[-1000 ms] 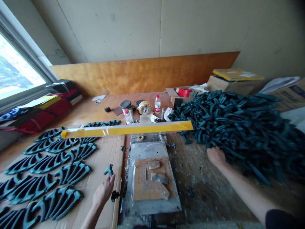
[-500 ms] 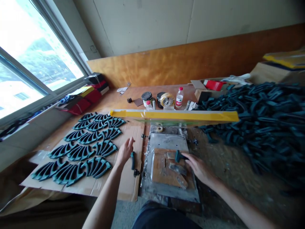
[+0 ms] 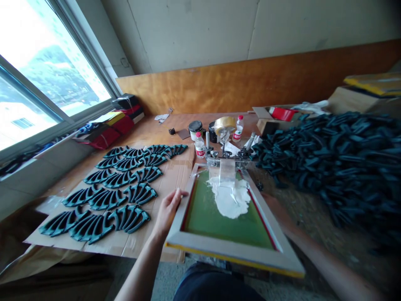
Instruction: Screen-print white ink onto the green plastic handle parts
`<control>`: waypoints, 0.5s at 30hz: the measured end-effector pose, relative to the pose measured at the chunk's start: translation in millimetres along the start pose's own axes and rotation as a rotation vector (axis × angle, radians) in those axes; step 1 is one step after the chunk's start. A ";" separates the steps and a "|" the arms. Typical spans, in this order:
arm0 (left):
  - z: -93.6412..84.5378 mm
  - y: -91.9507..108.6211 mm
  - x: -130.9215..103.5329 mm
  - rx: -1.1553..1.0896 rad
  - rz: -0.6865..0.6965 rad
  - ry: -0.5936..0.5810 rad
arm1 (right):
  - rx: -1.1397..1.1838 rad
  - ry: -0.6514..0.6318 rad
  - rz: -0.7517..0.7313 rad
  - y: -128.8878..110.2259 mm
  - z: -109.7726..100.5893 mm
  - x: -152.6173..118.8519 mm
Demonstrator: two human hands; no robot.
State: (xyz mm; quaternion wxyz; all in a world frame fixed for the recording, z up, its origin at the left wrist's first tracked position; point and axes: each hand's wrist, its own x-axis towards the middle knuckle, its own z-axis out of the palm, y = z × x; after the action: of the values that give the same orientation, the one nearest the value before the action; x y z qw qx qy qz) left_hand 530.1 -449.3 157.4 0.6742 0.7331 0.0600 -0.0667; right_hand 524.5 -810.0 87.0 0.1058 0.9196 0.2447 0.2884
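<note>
A screen printing frame [image 3: 238, 248] with green mesh lies lowered in front of me, slightly tilted, its near edge bound in yellow tape. White ink [image 3: 230, 202] is pooled on the mesh, and a squeegee [image 3: 227, 172] rests at the far end of it. My left hand [image 3: 171, 209] grips the frame's left side, thumb on top. On the other side, my right hand [image 3: 275, 209] is blurred and partly covered by the frame's right rail; its fingers are hidden. The board below the screen is out of sight.
Rows of dark green curved plastic handles [image 3: 109, 196] lie on cardboard [image 3: 173, 184] at left. A large heap of similar parts [image 3: 338, 163] covers the right. Bottles [image 3: 238, 129], an ink jar [image 3: 195, 128] and a tape roll [image 3: 224, 124] stand behind the frame's hinge clamps.
The screen frame has swung down from its raised position over the board. My left hand has moved onto its left side. The right hand's handle-shaped part is no longer visible.
</note>
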 end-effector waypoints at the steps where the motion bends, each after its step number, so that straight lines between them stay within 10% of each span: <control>1: -1.3 -21.7 -4.4 0.035 -0.044 -0.034 | 0.066 0.001 0.075 9.3 -1.5 8.7; 8: 6.7 -112.0 1.6 0.296 -0.058 -0.046 | 0.526 -0.249 0.223 -24.2 -7.8 91.5; 15: 4.4 -110.2 2.8 0.412 -0.037 -0.059 | 0.652 -0.368 -0.173 -58.3 -25.3 35.3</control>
State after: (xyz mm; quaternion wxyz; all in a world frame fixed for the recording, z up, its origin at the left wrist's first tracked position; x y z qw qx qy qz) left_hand 513.2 -444.5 48.5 0.5100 0.8521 0.0388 -0.1113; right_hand 512.3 -740.5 104.8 -0.1261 0.9173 0.3774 0.0153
